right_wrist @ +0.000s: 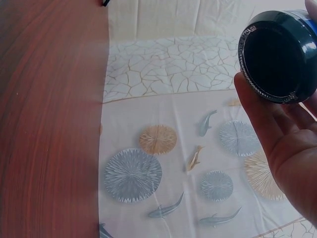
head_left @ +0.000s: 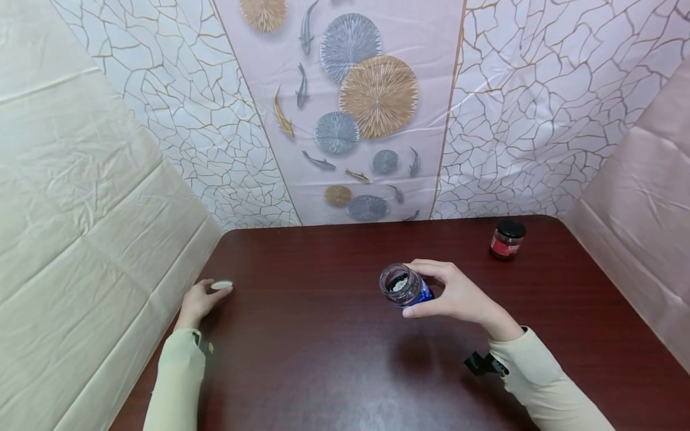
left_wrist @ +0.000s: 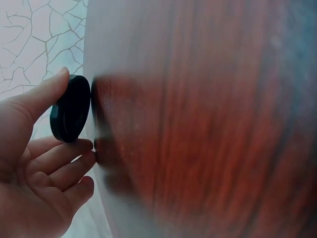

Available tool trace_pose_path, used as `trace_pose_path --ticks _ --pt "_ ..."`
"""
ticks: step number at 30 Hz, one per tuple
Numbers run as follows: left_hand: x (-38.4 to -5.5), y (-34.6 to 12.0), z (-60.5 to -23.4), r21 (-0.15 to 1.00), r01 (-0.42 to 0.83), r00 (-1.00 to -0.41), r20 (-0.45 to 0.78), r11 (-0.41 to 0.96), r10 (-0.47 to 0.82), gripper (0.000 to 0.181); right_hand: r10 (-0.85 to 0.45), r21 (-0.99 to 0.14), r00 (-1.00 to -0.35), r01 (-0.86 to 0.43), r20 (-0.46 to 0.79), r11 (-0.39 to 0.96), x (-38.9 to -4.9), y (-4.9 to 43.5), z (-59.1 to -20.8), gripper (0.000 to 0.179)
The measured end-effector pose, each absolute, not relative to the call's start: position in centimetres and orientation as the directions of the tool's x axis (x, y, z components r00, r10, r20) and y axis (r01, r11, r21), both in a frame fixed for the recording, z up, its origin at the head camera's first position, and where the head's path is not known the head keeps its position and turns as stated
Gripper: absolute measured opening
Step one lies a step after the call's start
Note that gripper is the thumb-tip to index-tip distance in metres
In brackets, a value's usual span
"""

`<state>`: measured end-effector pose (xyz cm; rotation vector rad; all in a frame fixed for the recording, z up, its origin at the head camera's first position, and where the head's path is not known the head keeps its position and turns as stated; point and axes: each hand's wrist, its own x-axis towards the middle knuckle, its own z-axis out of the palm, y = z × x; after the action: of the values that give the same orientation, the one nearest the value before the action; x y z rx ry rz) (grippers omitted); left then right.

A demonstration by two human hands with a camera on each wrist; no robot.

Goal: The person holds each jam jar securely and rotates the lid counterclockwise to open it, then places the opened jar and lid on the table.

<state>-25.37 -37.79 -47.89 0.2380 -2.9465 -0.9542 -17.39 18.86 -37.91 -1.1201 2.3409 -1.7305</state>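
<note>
My left hand [head_left: 196, 303] is at the table's left edge, pinching a round lid [left_wrist: 72, 110] between thumb and fingers. The lid looks black in the left wrist view, with a pale sheen on it [head_left: 221, 285] in the head view. My right hand [head_left: 462, 294] grips a glass jar [head_left: 398, 284] with a blue label, raised above the table with its shadow below. The jar has no lid on and tilts with its mouth toward the head camera; dark contents and a whitish patch show inside. Its dark base [right_wrist: 277, 62] faces the right wrist camera.
A second jar [head_left: 507, 240] with a black lid and red label stands upright at the back right of the dark wooden table [head_left: 302, 335]. Patterned cloth [head_left: 377, 173] hangs behind the table, and plain cloth [head_left: 108, 287] rises along the left side.
</note>
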Motion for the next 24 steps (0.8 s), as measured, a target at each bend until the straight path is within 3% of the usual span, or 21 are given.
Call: trace_pose_path --ticks 7,24 --pt "-25.48 -38.15 -48.02 0.572 -0.12 -0.99 -0.004 0.812 -0.143 0.071 -0.547 -0.842 -0.747 -0.523 0.379 0.132 -17.42 18.9 -37.89 0.059" --pt "-25.4 -38.13 -47.83 0.566 -0.15 -0.987 -0.033 0.811 -0.159 0.07 -0.542 -0.837 -0.75 -0.529 0.381 0.144 -17.32 18.98 -37.78 0.058"
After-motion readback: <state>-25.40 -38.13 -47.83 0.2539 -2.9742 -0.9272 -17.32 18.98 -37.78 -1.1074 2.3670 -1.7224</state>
